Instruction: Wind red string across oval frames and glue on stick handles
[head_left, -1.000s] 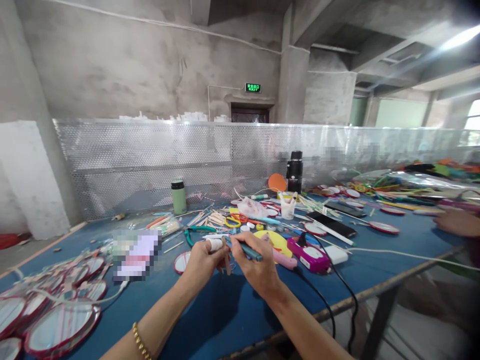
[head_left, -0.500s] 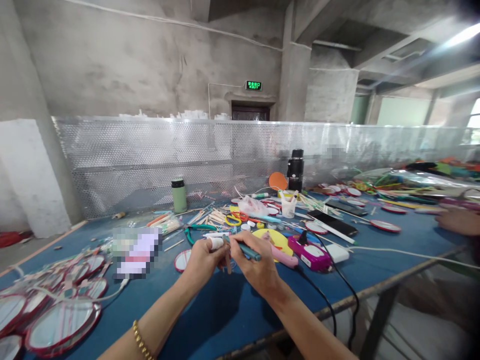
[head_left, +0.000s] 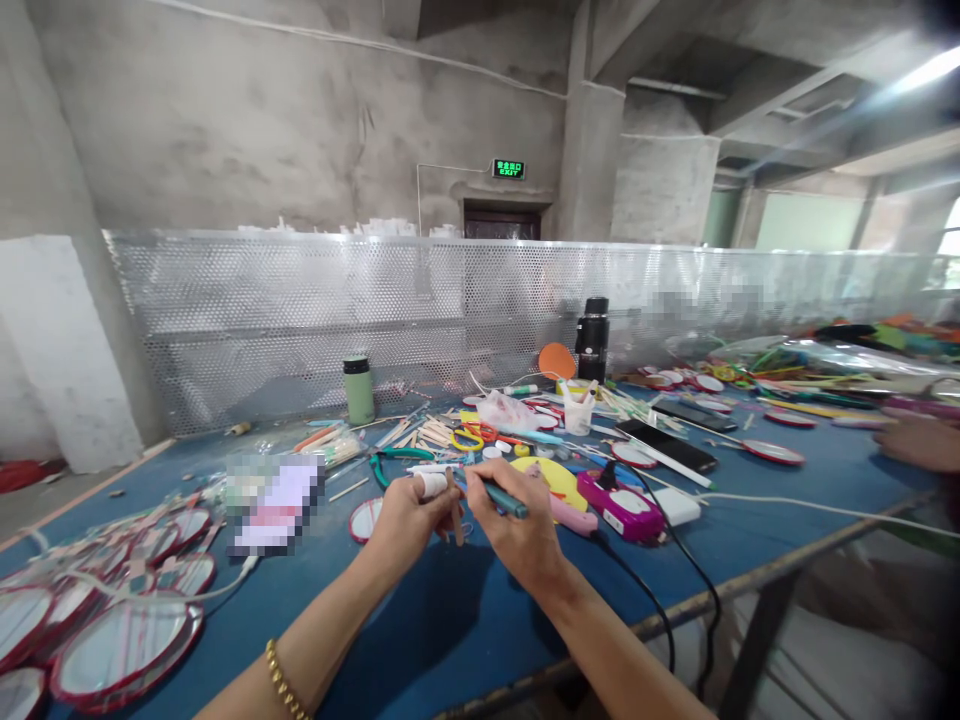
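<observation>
My left hand (head_left: 409, 518) is closed in a pinch around a flat wooden craft stick (head_left: 456, 522), held upright above the blue table (head_left: 427, 640). A white wrap covers one of its fingers. Just to the right, my right hand (head_left: 523, 530) grips a dark teal marker pen (head_left: 504, 496) like a writer. Its tip end points toward the stick, with a small gap between the two hands; the tip itself is hard to make out. Behind the left hand lie a round red-rimmed disc (head_left: 364, 520) and teal-handled pliers (head_left: 379, 470).
Many red-rimmed discs (head_left: 124, 645) are piled at the left beside a phone (head_left: 281, 505) on a cable. A purple device (head_left: 621, 505), a pink-handled tool (head_left: 576, 514) and a black phone (head_left: 666, 444) lie right. Another person's hand (head_left: 919, 440) is at far right.
My right hand with the marker pen has shifted slightly right, away from the craft stick. My left hand stays almost in place.
</observation>
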